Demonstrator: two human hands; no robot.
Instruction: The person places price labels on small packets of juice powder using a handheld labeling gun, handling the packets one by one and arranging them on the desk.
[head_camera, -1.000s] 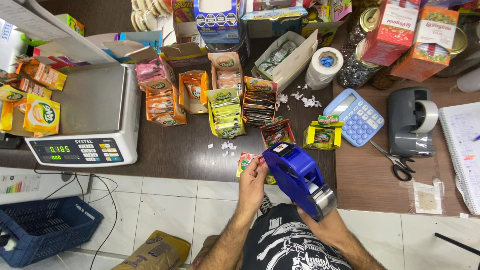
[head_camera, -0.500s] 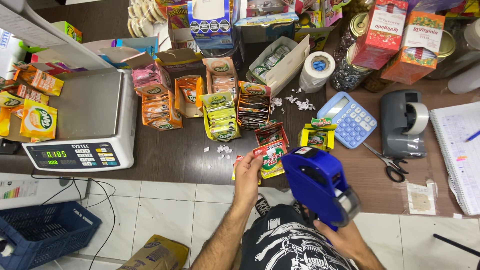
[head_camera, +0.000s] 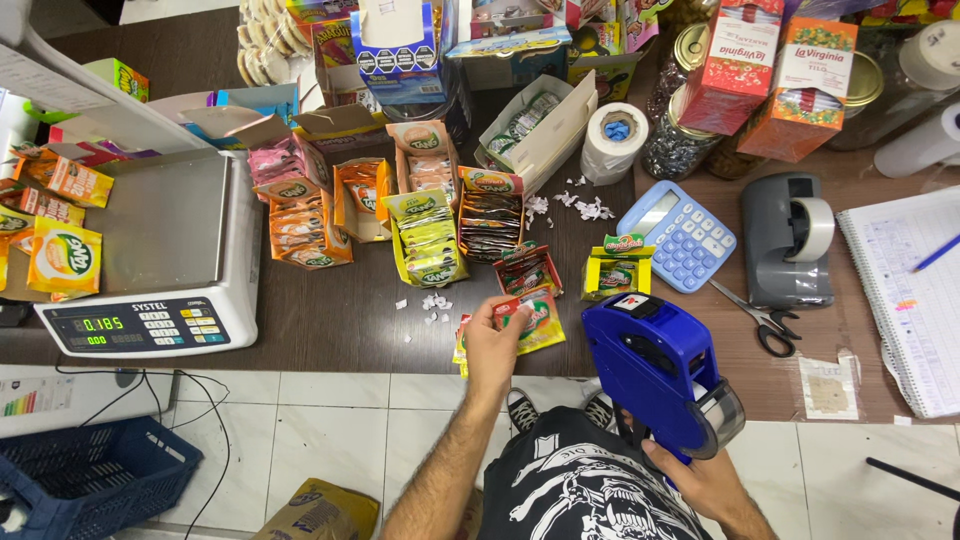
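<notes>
- Left hand (head_camera: 492, 347), grip pinched on a red-and-green drink-mix sachet (head_camera: 533, 318) lying at the dark desk (head_camera: 330, 315) front edge.
- Right hand (head_camera: 700, 480), grip wrapped around a blue price-label gun (head_camera: 655, 362) (long axis diagonal, nose toward the sachet).
- Behind: four open display boxes (head_camera: 425, 235) of pink, orange, yellow and brown sachets.

We see a blue label gun (head_camera: 655, 365), a red-green sachet (head_camera: 532, 318), a light-blue calculator (head_camera: 678, 235), a dark brown counter (head_camera: 330, 310), a grey tape dispenser (head_camera: 785, 240)

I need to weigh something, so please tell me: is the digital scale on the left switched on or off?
On. The display of the scale shows lit green digits. Sachets lie on its left edge.
</notes>
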